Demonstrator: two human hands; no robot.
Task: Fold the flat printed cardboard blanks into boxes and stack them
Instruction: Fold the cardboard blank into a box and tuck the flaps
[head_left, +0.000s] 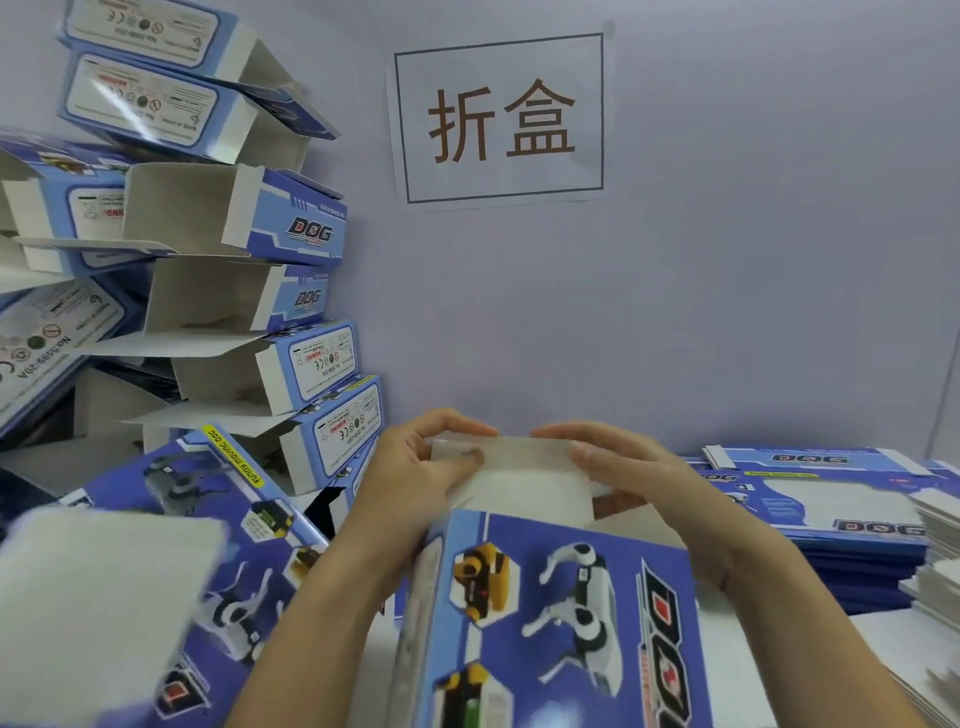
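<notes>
Box (561, 613), blue printed cardboard with robot-dog pictures and "DOG" lettering, sits front and centre, held up between both hands just above the bench (737, 675). Printed face turned toward the camera; far end open, with a plain white flap (519, 478) standing out from it.

Left hand (415, 478) grips the left end of the flap, thumb pressed on its near face, fingers curled over the top edge. Right hand (623, 467) clamps the right end the same way, fingers over the top, thumb on the near side. Both hands closed on the flap, well apart from each other along its width.

Left of the hands: another box (171, 571) of the same print lies tilted, its white flap blurred in the near-left corner. Behind it, a leaning stack of folded boxes (260, 312) rises against the wall, open ends and white insides facing right and toward the camera, some with loose flaps sticking out.

Right of the hands: a pile of flat blanks (831, 509) lies on the bench, printed side up. White card edges (935, 582) are stacked at the far-right edge; cannot tell what they are.

On the pale wall above, a paper sign (501, 119) with a dark frame and two large brown characters.
</notes>
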